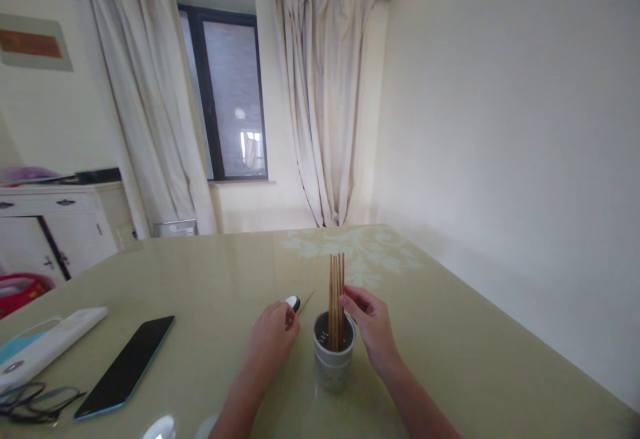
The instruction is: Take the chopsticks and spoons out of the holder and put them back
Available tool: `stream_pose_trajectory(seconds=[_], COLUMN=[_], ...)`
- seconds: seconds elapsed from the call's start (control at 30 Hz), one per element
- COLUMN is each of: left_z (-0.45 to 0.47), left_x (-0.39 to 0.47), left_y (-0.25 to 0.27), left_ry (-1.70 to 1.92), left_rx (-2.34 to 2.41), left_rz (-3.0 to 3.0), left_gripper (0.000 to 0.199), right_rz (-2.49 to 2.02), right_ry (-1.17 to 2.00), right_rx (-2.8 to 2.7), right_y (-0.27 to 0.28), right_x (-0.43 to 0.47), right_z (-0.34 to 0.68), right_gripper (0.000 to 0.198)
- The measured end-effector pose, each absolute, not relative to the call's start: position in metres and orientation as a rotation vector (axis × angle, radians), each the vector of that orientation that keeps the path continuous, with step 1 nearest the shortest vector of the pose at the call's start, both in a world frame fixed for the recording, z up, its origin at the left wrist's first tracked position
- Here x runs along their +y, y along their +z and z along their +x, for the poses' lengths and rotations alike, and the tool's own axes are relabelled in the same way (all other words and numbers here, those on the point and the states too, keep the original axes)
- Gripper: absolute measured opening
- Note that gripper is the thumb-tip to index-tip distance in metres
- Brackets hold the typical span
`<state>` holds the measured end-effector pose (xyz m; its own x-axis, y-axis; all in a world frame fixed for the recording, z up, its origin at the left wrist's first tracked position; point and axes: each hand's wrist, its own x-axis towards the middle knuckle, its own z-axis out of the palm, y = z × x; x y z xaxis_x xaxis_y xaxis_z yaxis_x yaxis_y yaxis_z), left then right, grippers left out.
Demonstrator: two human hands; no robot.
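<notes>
Several wooden chopsticks (336, 292) stand almost upright in a grey cylindrical holder (333, 362) on the table in front of me. My right hand (371, 322) is at the right side of the bundle, its thumb and fingers closed on a chopstick just above the rim. To the left of the holder, my left hand (273, 333) rests low over the table with curled fingers; what they hold, if anything, is hidden. Beside those fingertips are a small round white-and-black object (293, 303) and a thin wooden stick (307, 300), slanting away to the right.
A black-screened phone (127, 365) lies on the left of the table (220, 272). Left of it are folded eyeglasses (40, 402) and a long white device (60, 342). Shiny round objects (160, 427) show at the front edge. A wall (525, 159) borders the table's right side.
</notes>
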<state>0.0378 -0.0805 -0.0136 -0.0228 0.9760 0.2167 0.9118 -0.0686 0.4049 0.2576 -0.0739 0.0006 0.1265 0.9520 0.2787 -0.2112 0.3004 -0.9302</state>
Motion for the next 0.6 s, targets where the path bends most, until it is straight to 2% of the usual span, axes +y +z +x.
stream_pose_trajectory(seconds=[0.27,0.33,0.47,0.6], left_z=[0.043,0.046,0.053,0.058], left_x=[-0.081,-0.079,-0.077,-0.077], left_y=[-0.016,-0.019,-0.026,-0.028], left_ry=[0.905,0.981,1.097,1.179], left_rx=[1.908,1.77,1.572,1.376], left_rz=[2.001,1.895,1.702,1.72], left_gripper=[0.018,0.025,0.053,0.055], right_rz=[-0.886,-0.907,-0.941,-0.879], right_ry=[1.009,1.01,1.069,1.286], right_rx=[-1.11,-1.115,-1.098,-1.144], right_y=[0.002,-0.002,-0.015,-0.023], right_x=[-0.077,-0.075,-0.067,-0.063], right_z=[0.256,0.256,0.256,0.25], right_gripper=[0.046,0.05,0.054,0.051])
